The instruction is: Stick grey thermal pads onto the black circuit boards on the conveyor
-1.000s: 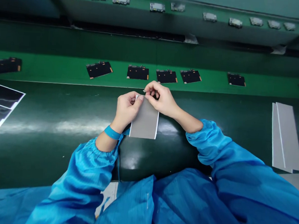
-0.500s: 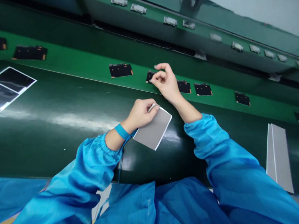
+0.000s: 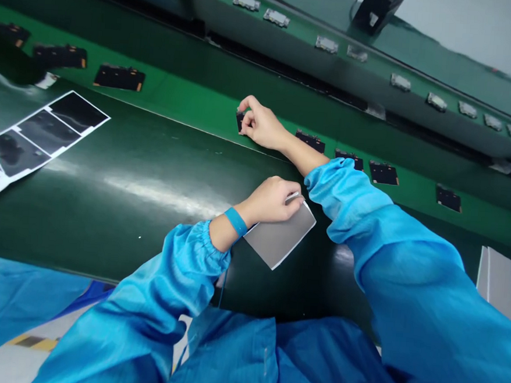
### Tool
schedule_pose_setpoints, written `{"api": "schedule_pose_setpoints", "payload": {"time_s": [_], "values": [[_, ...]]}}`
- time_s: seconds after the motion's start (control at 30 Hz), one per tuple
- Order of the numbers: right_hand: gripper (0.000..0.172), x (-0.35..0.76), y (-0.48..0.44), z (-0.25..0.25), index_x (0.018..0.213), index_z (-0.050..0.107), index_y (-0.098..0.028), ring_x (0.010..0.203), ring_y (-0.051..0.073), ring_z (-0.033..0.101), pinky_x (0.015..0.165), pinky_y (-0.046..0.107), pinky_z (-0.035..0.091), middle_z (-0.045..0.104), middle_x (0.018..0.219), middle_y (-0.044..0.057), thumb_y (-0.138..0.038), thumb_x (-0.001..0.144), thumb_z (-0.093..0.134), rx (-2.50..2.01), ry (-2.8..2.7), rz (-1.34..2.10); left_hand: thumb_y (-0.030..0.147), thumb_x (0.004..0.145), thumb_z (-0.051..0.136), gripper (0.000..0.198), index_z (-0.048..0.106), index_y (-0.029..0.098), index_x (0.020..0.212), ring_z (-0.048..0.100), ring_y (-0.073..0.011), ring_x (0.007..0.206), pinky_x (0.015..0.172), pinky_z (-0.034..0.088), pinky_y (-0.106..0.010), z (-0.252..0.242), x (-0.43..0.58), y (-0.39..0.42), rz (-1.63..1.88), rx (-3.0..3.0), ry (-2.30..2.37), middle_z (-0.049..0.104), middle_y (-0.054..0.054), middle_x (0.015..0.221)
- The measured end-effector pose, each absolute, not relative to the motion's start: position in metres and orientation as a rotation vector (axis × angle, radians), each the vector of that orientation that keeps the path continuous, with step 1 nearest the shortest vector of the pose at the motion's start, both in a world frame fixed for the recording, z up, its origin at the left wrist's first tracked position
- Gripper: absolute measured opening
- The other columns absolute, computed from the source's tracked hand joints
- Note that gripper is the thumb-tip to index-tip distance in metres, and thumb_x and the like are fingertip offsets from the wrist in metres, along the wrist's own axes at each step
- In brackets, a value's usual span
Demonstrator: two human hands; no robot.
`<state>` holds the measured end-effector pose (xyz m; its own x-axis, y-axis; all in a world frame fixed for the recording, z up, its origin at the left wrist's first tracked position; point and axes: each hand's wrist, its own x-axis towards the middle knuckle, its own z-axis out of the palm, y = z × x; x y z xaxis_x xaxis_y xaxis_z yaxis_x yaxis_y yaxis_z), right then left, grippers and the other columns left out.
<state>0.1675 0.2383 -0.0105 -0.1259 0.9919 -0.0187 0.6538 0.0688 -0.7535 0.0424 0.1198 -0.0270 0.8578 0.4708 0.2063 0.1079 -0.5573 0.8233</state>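
Bench: dark green, glossy work surface (image 3: 183,163), with a brighter green strip (image 3: 174,104) along its far side and a raised shelf (image 3: 287,48) of small metallic modules beyond.
Left hand (image 3: 275,200): thumb and fingers pinch the upper edge of a grey sheet (image 3: 280,240); sheet sits over the near bench, corner toward the body.
Right hand (image 3: 262,123): thumb and forefinger curled around a black board (image 3: 239,120) on the green strip, fingertips at opposite edges. Can't tell if the grip is firm.
Sheet risk: held at one edge, so could bend or crease if the pinch tightens or the free corner catches the bench.
Board risk: could slip or twist if lifted by its edges on a loose grip; fingertips could also smudge its face.
Sleeve risk: right cuff (image 3: 326,176) overlaps a neighbouring board (image 3: 349,159) in view; could drag it if it's actually touching. Contact unclear.
Wristband (image 3: 236,221): blue, left wrist; could rub the sheet close by.
Labels: no brand or readable writing. Marks on boards and modules too small to read; film sheet (image 3: 48,132) at left shows no legible text.
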Motion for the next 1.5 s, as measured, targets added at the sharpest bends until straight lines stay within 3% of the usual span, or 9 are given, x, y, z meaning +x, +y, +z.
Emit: {"api": "schedule_pose_setpoints", "payload": {"time_s": [0.27,0.47,0.77,0.9,1.03,1.13,1.27,1.4,1.5], "values": [[0.032,0.191,0.252,-0.046,0.116,0.045,-0.023,0.078,0.019,0.064,0.083,0.032,0.047,0.069,0.081,-0.004,-0.012,0.090,0.060,-1.388,-2.120,0.575,0.029,0.090,0.058,0.025,0.052,0.023,0.067,0.047,-0.0159,0.055,0.061,0.030,-0.033,-0.027,0.043,0.118,0.506,2.147,0.425,0.051,0.001,0.057],[0.044,0.194,0.241,-0.036,0.121,0.044,-0.020,0.085,0.021,0.065,0.081,0.033,0.044,0.068,0.084,-0.001,0.007,0.087,0.051,-1.505,-2.248,0.470,0.028,0.090,0.059,0.023,0.058,0.022,0.069,0.051,-0.0162,0.057,0.062,0.032,-0.032,-0.027,0.043,0.119,0.495,2.165,0.431,0.055,0.000,0.059],[0.044,0.189,0.216,-0.018,0.133,0.048,-0.016,0.094,0.022,0.067,0.095,0.036,0.053,0.072,0.099,0.005,0.004,0.094,0.048,-1.749,-2.252,0.443,0.029,0.091,0.059,0.022,0.061,0.021,0.070,0.053,-0.0170,0.058,0.062,0.032,-0.032,-0.027,0.042,0.117,0.498,2.192,0.429,0.057,0.000,0.060],[0.048,0.189,0.210,-0.018,0.142,0.047,-0.016,0.115,0.033,0.069,0.107,0.054,0.056,0.070,0.127,0.016,-0.009,0.097,0.062,-1.967,-2.206,0.357,0.029,0.091,0.058,0.021,0.062,0.021,0.072,0.055,-0.0177,0.059,0.063,0.034,-0.033,-0.027,0.043,0.117,0.491,2.217,0.420,0.060,-0.002,0.062],[0.080,0.214,0.214,-0.013,0.147,0.045,-0.016,0.139,0.045,0.058,0.113,0.063,0.053,0.053,0.150,0.022,-0.037,0.085,0.091,-2.083,-2.084,0.268,0.029,0.094,0.057,0.023,0.066,0.021,0.074,0.062,-0.0207,0.064,0.064,0.036,-0.034,-0.029,0.044,0.115,0.491,2.291,0.419,0.066,-0.005,0.065],[0.080,0.228,0.228,-0.002,0.141,0.050,-0.015,0.128,0.038,0.064,0.110,0.058,0.055,0.057,0.140,0.018,-0.037,0.079,0.096,-2.088,-1.984,0.361,0.030,0.096,0.056,0.025,0.068,0.021,0.076,0.069,-0.0245,0.070,0.066,0.039,-0.035,-0.029,0.046,0.110,0.474,2.375,0.409,0.072,-0.008,0.071],[0.035,0.196,0.264,0.017,0.109,0.062,-0.019,0.087,0.020,0.063,0.086,0.037,0.061,0.064,0.096,0.004,-0.031,0.088,0.087,-1.890,-1.889,0.693,0.030,0.098,0.056,0.026,0.071,0.020,0.080,0.075,-0.0278,0.077,0.064,0.040,-0.037,-0.024,0.047,0.103,0.414,2.470,0.379,0.077,-0.010,0.077],[0.024,0.114,0.311,0.029,0.083,0.056,-0.021,0.061,0.013,0.046,0.052,0.023,0.042,0.053,0.069,-0.001,-0.025,0.095,0.077,-1.696,-1.797,1.026,0.032,0.100,0.057,0.025,0.077,0.019,0.093,0.078,-0.0289,0.084,0.068,0.050,-0.038,-0.024,0.048,0.099,0.372,2.497,0.323,0.082,-0.011,0.091],[0.028,0.052,0.343,0.031,0.076,0.053,-0.020,0.056,0.011,0.042,0.046,0.022,0.031,0.050,0.066,-0.002,-0.020,0.099,0.070,-1.630,-1.790,1.096,0.033,0.097,0.061,0.022,0.078,0.019,0.095,0.079,-0.0303,0.099,0.083,0.059,-0.040,-0.030,0.049,0.099,0.466,2.484,0.318,0.083,-0.012,0.106]]}}
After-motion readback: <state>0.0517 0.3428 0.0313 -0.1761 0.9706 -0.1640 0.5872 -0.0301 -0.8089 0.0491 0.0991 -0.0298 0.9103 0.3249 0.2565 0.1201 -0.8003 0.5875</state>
